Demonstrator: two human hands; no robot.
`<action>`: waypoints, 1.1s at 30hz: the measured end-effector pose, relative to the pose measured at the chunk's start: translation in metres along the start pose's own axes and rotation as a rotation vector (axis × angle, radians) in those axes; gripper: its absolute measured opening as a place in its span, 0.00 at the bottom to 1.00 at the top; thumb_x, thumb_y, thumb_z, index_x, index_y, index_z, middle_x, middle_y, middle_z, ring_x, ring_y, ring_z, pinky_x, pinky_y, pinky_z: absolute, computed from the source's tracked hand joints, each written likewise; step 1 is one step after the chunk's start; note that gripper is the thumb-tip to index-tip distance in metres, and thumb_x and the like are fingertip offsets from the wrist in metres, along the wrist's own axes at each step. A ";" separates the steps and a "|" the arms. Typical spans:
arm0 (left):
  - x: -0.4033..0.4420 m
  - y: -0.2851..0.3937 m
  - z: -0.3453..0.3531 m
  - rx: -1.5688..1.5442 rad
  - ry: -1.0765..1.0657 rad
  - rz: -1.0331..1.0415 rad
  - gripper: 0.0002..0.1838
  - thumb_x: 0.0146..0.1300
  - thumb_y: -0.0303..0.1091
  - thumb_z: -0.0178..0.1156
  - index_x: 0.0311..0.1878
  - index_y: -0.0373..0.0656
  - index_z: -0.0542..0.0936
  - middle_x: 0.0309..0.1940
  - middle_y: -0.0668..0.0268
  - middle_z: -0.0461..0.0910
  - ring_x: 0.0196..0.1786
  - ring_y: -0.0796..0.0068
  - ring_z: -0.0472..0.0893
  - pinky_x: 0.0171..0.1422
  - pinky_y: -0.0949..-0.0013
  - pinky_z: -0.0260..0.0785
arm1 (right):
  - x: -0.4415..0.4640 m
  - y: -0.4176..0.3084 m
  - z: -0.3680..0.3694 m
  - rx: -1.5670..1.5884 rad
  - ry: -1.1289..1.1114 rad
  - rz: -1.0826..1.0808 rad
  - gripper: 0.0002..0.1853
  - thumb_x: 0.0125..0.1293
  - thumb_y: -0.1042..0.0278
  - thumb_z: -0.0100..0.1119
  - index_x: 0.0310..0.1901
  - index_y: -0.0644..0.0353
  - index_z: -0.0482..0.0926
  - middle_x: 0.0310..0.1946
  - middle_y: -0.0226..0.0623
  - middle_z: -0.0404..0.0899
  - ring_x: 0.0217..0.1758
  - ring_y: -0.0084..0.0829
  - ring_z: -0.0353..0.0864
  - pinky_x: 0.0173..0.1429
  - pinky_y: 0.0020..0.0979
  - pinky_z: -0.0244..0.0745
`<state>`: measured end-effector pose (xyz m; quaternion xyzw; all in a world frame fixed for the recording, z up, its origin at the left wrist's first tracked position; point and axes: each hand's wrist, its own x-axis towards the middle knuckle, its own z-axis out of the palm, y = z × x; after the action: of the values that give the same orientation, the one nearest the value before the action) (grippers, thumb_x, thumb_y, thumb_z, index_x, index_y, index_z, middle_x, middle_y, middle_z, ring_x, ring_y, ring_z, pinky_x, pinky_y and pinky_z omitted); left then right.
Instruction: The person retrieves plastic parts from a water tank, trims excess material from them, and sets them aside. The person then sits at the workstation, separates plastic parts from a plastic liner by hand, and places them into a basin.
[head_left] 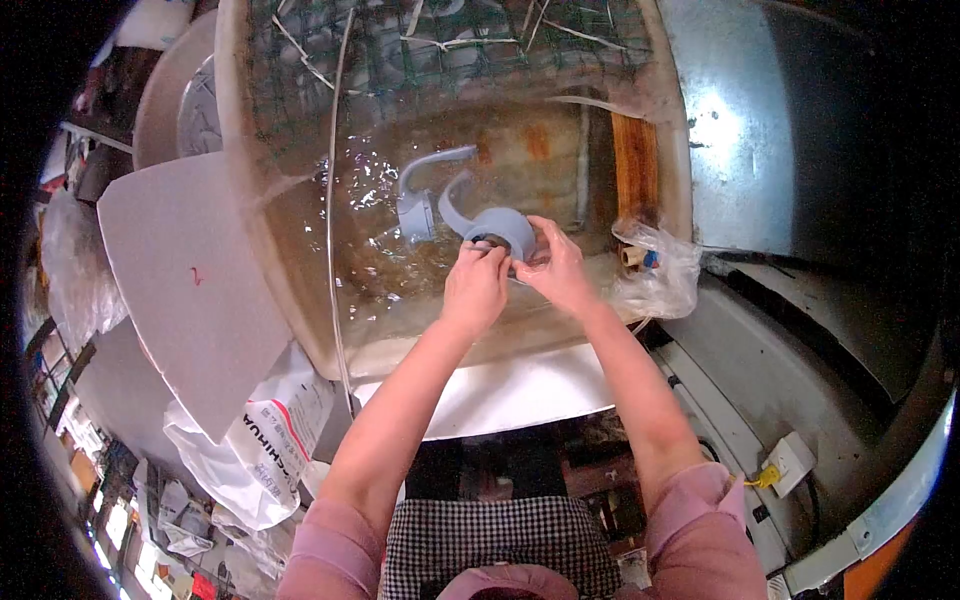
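Looking down through the head view, we see the grey curved piece (512,222) within the tub (674,150), toward its near rim, probably for easy reach. The right hand (560,272) pinches its side between thumb and fingers, seemingly to steady it; the left hand (475,292) bends its fingers at the opening, but what they pinch we cannot tell. Nearer the tub's left wall lies a second grey piece (415,214), perhaps leaving working room.

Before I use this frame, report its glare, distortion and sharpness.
Head view: harsh white glare on the bluish panel at right; bright glints on the water. Head view: fisheye distortion, with black corners. Head view: left hand, right hand and the pale-blue plastic part look reasonably sharp.
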<state>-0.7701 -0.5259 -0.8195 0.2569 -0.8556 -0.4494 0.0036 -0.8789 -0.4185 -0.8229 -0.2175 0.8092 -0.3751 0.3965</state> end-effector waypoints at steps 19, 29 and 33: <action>-0.019 -0.013 -0.020 -0.210 0.027 -0.526 0.07 0.53 0.28 0.61 0.35 0.40 0.83 0.27 0.60 0.82 0.26 0.74 0.81 0.29 0.72 0.73 | 0.056 0.069 0.004 -0.124 0.333 0.042 0.35 0.50 0.63 0.67 0.58 0.64 0.63 0.49 0.48 0.68 0.51 0.43 0.71 0.54 0.36 0.67; -0.088 -0.055 -0.049 -0.400 0.045 -0.770 0.06 0.56 0.25 0.59 0.37 0.37 0.82 0.33 0.61 0.81 0.30 0.79 0.79 0.25 0.76 0.74 | 0.240 0.145 0.060 0.484 0.534 0.013 0.32 0.56 0.66 0.60 0.62 0.62 0.61 0.53 0.47 0.71 0.55 0.41 0.71 0.58 0.35 0.64; -0.084 -0.068 -0.055 -0.470 0.100 -0.823 0.06 0.56 0.24 0.60 0.37 0.37 0.82 0.33 0.64 0.79 0.30 0.80 0.77 0.28 0.78 0.73 | 0.291 0.127 0.061 0.675 0.508 0.121 0.23 0.60 0.61 0.52 0.57 0.58 0.64 0.47 0.41 0.72 0.47 0.37 0.72 0.49 0.35 0.67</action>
<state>-0.6539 -0.5626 -0.8205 0.5881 -0.5567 -0.5818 -0.0757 -1.0086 -0.5552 -1.0857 0.0717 0.7243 -0.6368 0.2546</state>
